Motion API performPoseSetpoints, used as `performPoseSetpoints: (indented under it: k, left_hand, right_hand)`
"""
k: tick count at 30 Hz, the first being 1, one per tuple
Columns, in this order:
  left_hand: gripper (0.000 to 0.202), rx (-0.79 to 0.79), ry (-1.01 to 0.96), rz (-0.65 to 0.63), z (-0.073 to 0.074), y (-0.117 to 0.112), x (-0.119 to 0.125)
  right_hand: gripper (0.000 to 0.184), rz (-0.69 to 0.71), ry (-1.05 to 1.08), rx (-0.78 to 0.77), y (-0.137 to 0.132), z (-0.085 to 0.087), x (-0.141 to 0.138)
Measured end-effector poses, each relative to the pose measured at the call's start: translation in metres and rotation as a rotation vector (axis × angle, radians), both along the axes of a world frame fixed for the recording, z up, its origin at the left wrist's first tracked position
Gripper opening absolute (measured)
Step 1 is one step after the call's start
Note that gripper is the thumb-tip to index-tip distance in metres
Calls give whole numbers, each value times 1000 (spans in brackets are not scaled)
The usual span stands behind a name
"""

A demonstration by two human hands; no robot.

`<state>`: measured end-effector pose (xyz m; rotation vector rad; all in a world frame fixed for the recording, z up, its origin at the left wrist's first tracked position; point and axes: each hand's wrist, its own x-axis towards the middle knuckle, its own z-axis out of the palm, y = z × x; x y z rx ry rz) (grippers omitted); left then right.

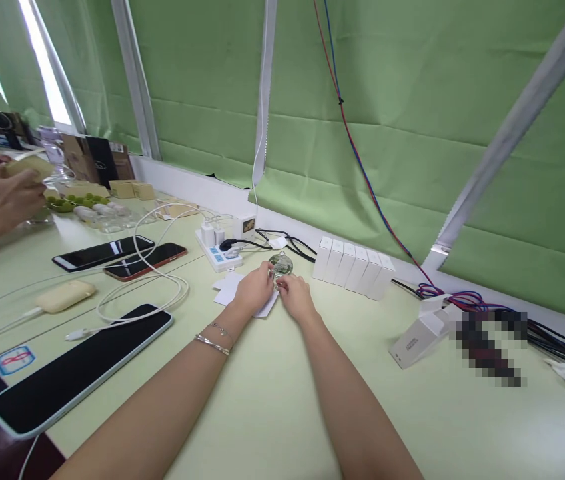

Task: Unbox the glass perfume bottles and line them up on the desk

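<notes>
Both arms reach forward to one spot near the back of the table. There a small round see-through object [281, 263] with a greenish, shiny look stands above some white paper pieces [227, 287]. My left hand [255, 290], with silver bracelets on its wrist, has its fingers closed at the object's left side. The fingers of my right hand [296, 297] are pinched together at its lower front edge. What exactly the object is, I cannot make out, and the fingers hide part of it.
White boxes [352, 267] stand in a row at the right; an opened white box [420, 337] lies beyond them. A power strip [218, 252] with cables, phones [82, 370] and a beige case [65, 295] lie left. Another person's hands [2, 193] work at far left.
</notes>
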<state>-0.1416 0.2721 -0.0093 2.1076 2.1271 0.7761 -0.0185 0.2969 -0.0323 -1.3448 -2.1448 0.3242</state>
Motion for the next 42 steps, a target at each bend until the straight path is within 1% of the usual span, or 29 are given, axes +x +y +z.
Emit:
performPoseSetpoints:
  k: [4,8,12,16,27,30,42]
  left_hand:
    - [27,3,-27,-14,-1,2,-5]
    - [26,16,-47,-20,0,2,-6]
    - [26,17,-57,-23,0,2,-5]
    - [26,16,-57,-24,0,2,-5]
    - [27,-3,-54,-11,-1,2,-5]
    - [27,-2,-50,-13,0,1,-5]
    - [26,-2,-45,-25,0,1,-5]
  right_hand:
    - [18,-17,22,-10,0,1,0]
    - [10,-4,4,1,-1,1,0]
    - [13,2,-7,8,-1,1,-1]
    - [11,2,-2,16,-1,1,0]
    - [19,-4,71,63,-2,1,0]
    - [23,-5,69,65,-1,-2,0]
    - [27,2,43,54,0,-4,0]
